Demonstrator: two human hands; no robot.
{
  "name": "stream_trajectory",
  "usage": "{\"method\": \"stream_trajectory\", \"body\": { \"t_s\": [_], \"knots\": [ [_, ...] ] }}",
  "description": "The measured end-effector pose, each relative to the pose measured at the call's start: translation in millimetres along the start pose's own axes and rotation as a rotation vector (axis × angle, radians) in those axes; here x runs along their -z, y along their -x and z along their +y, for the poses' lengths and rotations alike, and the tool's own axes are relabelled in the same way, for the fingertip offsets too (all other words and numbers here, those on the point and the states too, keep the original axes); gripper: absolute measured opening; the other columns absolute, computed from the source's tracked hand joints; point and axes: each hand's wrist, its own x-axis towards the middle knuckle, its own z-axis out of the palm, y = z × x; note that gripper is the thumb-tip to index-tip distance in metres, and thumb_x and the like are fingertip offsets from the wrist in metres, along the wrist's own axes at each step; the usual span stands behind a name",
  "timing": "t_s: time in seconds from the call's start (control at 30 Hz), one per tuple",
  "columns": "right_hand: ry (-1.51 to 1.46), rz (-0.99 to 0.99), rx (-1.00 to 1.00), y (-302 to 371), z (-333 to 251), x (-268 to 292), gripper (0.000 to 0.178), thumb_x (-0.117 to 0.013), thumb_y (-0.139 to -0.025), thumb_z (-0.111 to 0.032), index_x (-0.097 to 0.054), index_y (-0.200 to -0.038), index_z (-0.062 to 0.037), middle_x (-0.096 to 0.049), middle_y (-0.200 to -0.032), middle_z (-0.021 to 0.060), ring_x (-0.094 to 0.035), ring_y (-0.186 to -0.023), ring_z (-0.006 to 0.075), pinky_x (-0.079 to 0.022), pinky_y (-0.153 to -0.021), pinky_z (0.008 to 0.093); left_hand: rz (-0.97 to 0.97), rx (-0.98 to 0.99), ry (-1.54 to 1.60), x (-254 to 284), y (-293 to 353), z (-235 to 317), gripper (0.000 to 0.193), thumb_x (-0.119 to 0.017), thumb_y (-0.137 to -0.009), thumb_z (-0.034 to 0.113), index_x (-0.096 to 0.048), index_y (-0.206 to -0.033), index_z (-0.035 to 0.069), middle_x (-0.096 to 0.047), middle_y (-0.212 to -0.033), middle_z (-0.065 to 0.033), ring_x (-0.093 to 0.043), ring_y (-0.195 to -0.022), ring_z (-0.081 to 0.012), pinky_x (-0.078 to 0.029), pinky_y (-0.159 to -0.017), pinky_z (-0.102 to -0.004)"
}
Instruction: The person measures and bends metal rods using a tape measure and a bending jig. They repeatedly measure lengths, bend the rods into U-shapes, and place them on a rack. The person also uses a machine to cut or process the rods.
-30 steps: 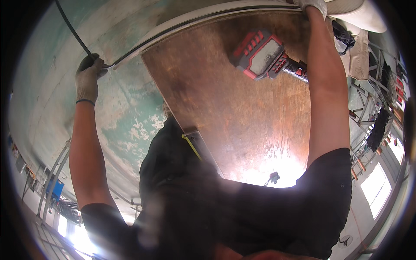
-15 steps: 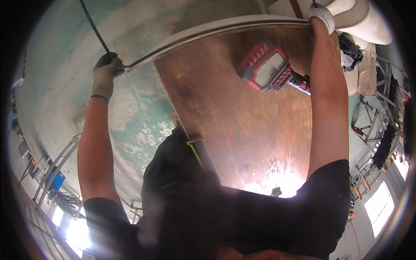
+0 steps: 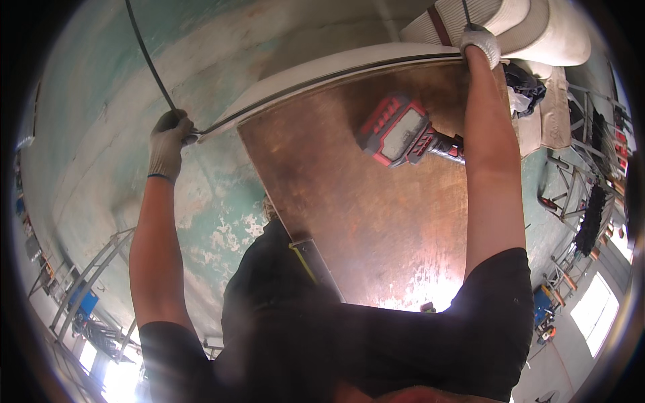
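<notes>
A long dark flexible strip (image 3: 322, 75) stretches between my hands along the far edge of a brown wooden tabletop (image 3: 322, 168). Beneath the strip, a pale curved-edged piece (image 3: 336, 57) pokes out past that edge. My left hand (image 3: 168, 141), in a white glove with dark fingers, closes around the strip just off the far left corner, and a length rises up and left from it. At the far right corner my gloved right hand (image 3: 480, 46) grips the strip too, with a short end standing above it. Its fingertips are partly hidden.
A red and black cordless power tool (image 3: 396, 131) lies on the tabletop beside my right forearm. A yellow-edged item (image 3: 302, 262) sits at the near left edge. Large cream rolls (image 3: 524, 30) are at the far right. Metal racks (image 3: 87, 275) stand to either side of the worn green floor.
The view has shifted, so the tabletop and power tool appear slightly lower and further left. Both hands keep their grip on the strip, and its raised lengths remain in place.
</notes>
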Motion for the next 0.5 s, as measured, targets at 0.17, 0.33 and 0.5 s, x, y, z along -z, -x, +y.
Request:
{"method": "stream_trajectory", "body": {
  "t_s": [0.17,0.33,0.5],
  "knots": [
    [-0.094,-0.092,0.120,-8.5,11.5,4.6,0.046,-0.066,-0.101,-0.051,-0.076,-0.141,-0.0309,-0.073,-0.146,0.0082,-0.066,-0.139,0.0337,-0.052,-0.117,0.0430,-0.003,0.006,0.006,5.1,5.1,-1.1,0.032,-0.072,-0.102,0.011,-0.068,-0.130,-0.004,-0.074,-0.102,-0.0108,-0.074,-0.091,-0.0200,-0.062,-0.080,-0.0333],
    [-0.228,-0.071,0.090,-9.5,26.7,5.5,0.044,-0.073,-0.098,-0.048,-0.080,-0.137,-0.0280,-0.075,-0.142,0.0073,-0.069,-0.135,0.0297,-0.052,-0.116,0.0406,-0.020,-0.018,0.001,0.8,3.0,2.1,0.029,-0.072,-0.101,0.010,-0.069,-0.127,-0.004,-0.073,-0.101,-0.0098,-0.074,-0.089,-0.0191,-0.062,-0.078,-0.0325],
    [-0.284,-0.016,0.011,1.4,20.5,14.3,0.044,-0.076,-0.096,-0.049,-0.081,-0.134,-0.0282,-0.077,-0.138,0.0085,-0.070,-0.133,0.0306,-0.053,-0.115,0.0404,-0.009,-0.045,-0.024,-7.4,4.4,3.1,0.025,-0.071,-0.101,0.009,-0.069,-0.124,-0.002,-0.072,-0.099,-0.0086,-0.073,-0.088,-0.0181,-0.061,-0.077,-0.0317]
  ]
}}
